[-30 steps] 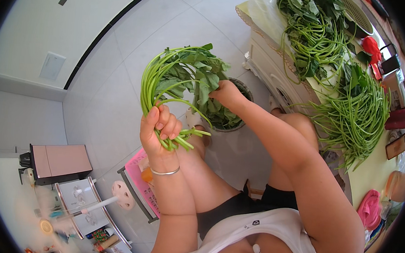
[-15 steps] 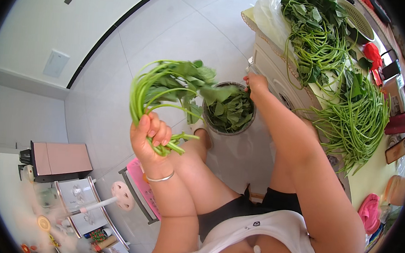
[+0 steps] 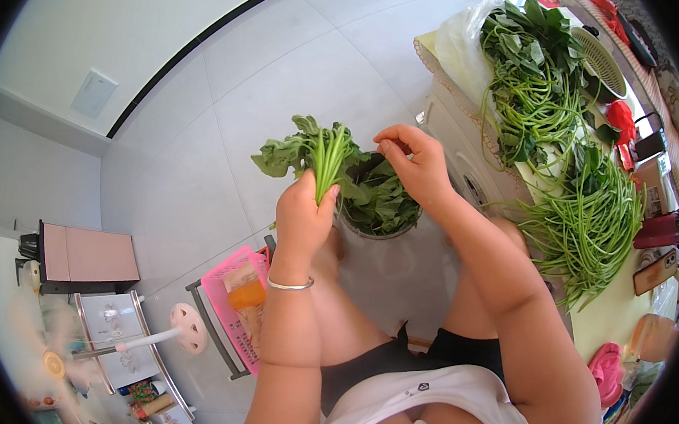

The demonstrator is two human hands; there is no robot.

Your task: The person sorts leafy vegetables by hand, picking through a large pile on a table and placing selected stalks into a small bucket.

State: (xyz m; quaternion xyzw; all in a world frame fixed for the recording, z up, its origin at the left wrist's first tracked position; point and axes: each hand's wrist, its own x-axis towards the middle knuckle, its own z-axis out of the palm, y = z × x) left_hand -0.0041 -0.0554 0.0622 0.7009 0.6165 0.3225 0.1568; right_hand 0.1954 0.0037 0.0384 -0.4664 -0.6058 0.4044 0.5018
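Note:
My left hand (image 3: 305,210) is closed around a bunch of long-stemmed leafy greens (image 3: 326,157), with the pale stems bunched near the thumb and the leaves fanning out above. My right hand (image 3: 415,168) hovers over the far right rim of a round bucket (image 3: 377,236), its thumb and fingertips drawn together. Whatever lies between those fingertips, if anything, is too small to make out. Loose green leaves (image 3: 384,199) fill the bucket, which stands on the floor between my legs.
On my right, a cloth-covered table (image 3: 616,310) carries a leafy heap (image 3: 533,84) and a pile of bare-looking stems (image 3: 591,222). A green colander (image 3: 602,61) and a phone (image 3: 655,272) are there too. Left are a pink basket (image 3: 231,295) and a fan (image 3: 53,364).
My left hand has swung right and turned, bringing the greens upright beside the bucket. My right hand has moved slightly left and down, from beside the bucket to above its rim.

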